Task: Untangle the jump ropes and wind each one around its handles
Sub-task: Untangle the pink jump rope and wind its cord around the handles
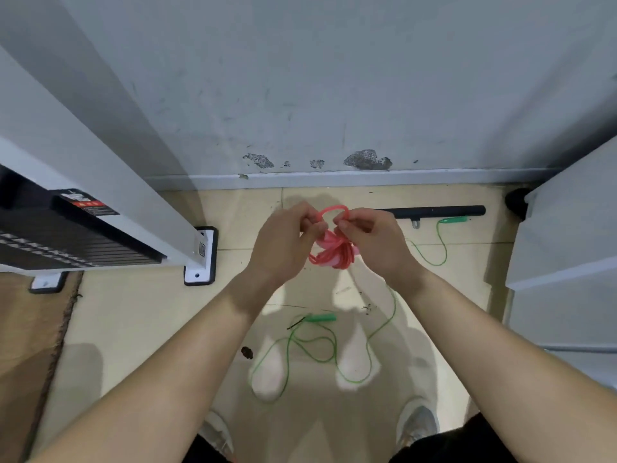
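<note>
Above the tiled floor (133,312), in the middle of the head view, we saw both hands raised close together. The left hand (283,243) and the right hand (375,243) each pinched the red rope (330,255) with curled fingers. A small loop of it arched between them on the far side, and the rest hung bunched in coils just below the fingertips. Something paler pink showed within the bundle; we could not tell whether it was a handle. On the floor beneath lay the green rope (322,347), loose and sprawled. Its near handle (321,317) lay between the forearms. Its far handle (455,220) lay far right, just beside a black bar (434,211) along the wall (334,95). A white frame (133,202) stood at left, and a shoe (419,426) showed at the near edge.
</note>
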